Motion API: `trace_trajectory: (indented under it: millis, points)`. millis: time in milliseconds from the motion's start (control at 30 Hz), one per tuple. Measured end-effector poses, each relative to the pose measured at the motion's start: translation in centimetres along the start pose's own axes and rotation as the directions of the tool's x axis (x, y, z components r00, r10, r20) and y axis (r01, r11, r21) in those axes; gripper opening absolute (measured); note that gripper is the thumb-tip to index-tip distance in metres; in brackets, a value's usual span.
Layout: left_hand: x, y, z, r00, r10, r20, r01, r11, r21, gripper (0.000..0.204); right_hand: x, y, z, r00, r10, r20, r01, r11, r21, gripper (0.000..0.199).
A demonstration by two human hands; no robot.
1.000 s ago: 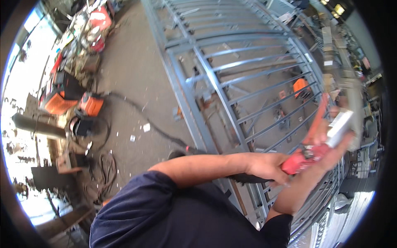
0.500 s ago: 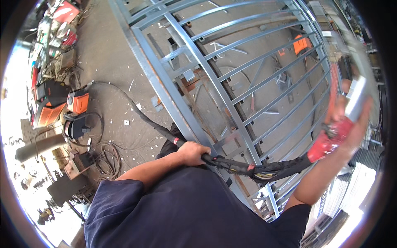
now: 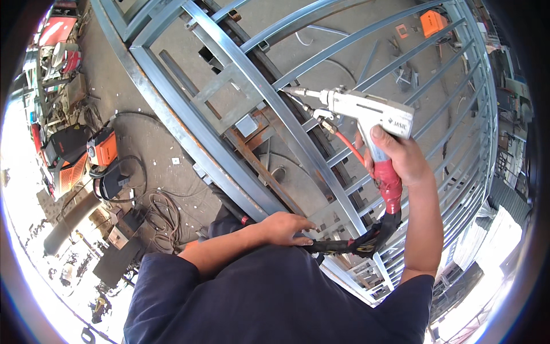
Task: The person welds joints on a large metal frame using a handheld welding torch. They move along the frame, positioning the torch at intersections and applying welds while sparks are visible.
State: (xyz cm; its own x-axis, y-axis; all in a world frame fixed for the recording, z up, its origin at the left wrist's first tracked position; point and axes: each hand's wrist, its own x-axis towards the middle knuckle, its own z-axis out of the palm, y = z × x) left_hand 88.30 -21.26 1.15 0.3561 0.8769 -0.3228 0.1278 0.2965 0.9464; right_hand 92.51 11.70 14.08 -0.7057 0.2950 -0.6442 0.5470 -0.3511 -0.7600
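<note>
A white pistol-shaped welding gun (image 3: 366,110) with a slim metal nozzle is in my right hand (image 3: 404,157). My fingers close around its grip, above a red-wrapped lower end (image 3: 389,183). The nozzle points left, over a rail of the grey metal frame (image 3: 240,57); whether it touches cannot be told. A thin orange hose (image 3: 349,146) runs by the grip. From the gun's base a thick black-wrapped cable (image 3: 375,236) bends left toward my waist. My left hand (image 3: 286,228) lies over this cable with fingers stretched and thumb apart, near the frame's near beam.
The barred frame spreads ahead and right. Orange-and-black machines (image 3: 103,146) stand on the floor at left, beside coiled cables (image 3: 163,221). An orange box (image 3: 433,23) lies beyond the bars at far right. Small scraps are scattered on the floor (image 3: 172,137).
My right hand has brought the welding gun from the far right inward, its nozzle now over the frame. My left hand has loosened from the cable and stretched its fingers. The view has shifted.
</note>
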Motion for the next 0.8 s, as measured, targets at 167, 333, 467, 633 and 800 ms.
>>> trace_trajectory:
  millis: [167,333,467,633,800]
  points:
    - [-0.6,-0.9,-4.7,0.809,0.131,-0.572,0.038,0.961,0.274,0.035,1.7,2.2,-1.1,1.0,-0.008,-0.015,0.009,1.0,0.027,0.051]
    - [-3.2,-3.0,-11.3,0.47,0.312,-0.826,0.456,0.715,0.53,0.036,3.7,5.1,-2.3,0.999,-0.051,0.013,0.051,0.998,0.022,0.053]
    - [-3.6,-4.7,-12.0,0.411,0.308,-0.858,0.582,0.636,0.507,0.034,4.6,6.1,-2.8,0.994,-0.091,0.061,0.089,0.995,0.032,0.053]
    - [-3.2,-5.2,-11.9,0.371,0.311,-0.875,0.617,0.622,0.482,0.035,4.9,6.6,-3.1,0.989,-0.124,0.082,0.121,0.992,0.038,0.055]
    - [-3.0,-5.3,-12.0,0.382,0.319,-0.867,0.625,0.602,0.497,0.036,4.8,6.9,-3.2,0.988,-0.117,0.101,0.114,0.993,0.043,0.057]
